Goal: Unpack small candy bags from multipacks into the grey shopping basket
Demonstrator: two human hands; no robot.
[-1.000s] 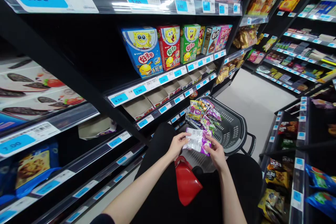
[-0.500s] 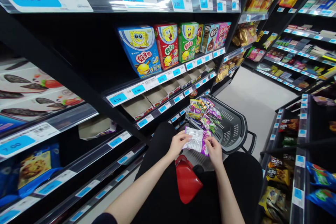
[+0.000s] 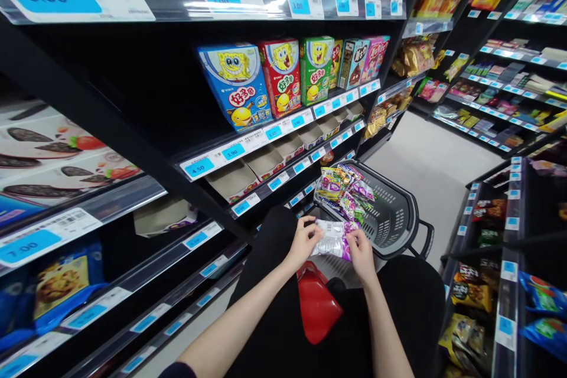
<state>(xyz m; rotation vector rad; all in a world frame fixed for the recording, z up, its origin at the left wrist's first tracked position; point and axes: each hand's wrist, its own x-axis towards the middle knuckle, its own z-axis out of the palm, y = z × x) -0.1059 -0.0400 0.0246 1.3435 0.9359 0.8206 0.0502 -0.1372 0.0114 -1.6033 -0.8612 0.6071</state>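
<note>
Purple-white packet [image 3: 331,240], pinched by left hand [image 3: 305,243] and right hand [image 3: 362,253], partly hides basket [image 3: 394,221].

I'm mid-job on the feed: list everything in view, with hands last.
packet: 1, silver and purple, between the hands
snack packets: several, yellow and purple, in basket
basket: 1, dark grey, beyond hands
red object: 1, red, between legs
cartoon boxes: 3, blue, red, green, middle shelf
open cartons: several, greyish, shelf below
bagged snacks: many, mixed colours, surrounding shelves
price tags: many, blue and white, shelf edges
legs: 2, black-clothed, below
left hand: 1, bare, packet's left end
right hand: 1, bare, packet's right end
</note>
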